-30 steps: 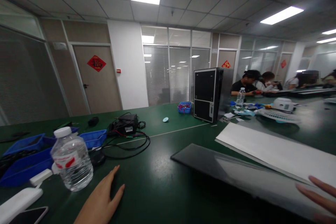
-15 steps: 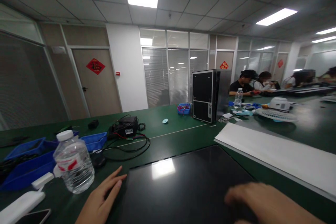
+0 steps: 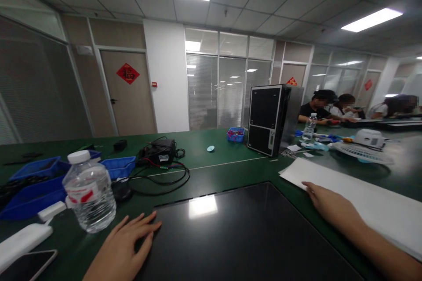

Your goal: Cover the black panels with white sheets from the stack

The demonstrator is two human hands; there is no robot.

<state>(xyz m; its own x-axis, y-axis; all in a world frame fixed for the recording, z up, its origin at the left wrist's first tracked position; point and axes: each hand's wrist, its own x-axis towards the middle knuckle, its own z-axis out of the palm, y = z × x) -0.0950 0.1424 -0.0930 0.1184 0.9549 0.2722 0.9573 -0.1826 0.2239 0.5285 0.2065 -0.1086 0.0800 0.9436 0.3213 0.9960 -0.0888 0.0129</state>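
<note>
A flat black screen panel [image 3: 231,237] lies on the green table in front of me, a ceiling light mirrored in its surface. My left hand [image 3: 127,241] is open at its left edge, fingers spread and fingertips touching the border. To the right lies a stack of white sheets or boards [image 3: 359,202]. My right hand [image 3: 332,204] rests at the stack's left edge, palm down, fingers reaching forward; it holds nothing that I can see. Part of its fingers is hidden from view.
A large water bottle [image 3: 89,193], blue trays [image 3: 36,197] and a phone [image 3: 29,265] are at left. Behind the panel sit a black device with cables [image 3: 161,153] and a computer tower [image 3: 265,118]. A white fan-like part [image 3: 365,145] lies far right, near seated people [image 3: 316,109].
My right hand has moved from above the panel's right side, rightward and away from me, to the white stack. My left hand stays at the panel's left edge, fingers more spread. The view has shifted slightly.
</note>
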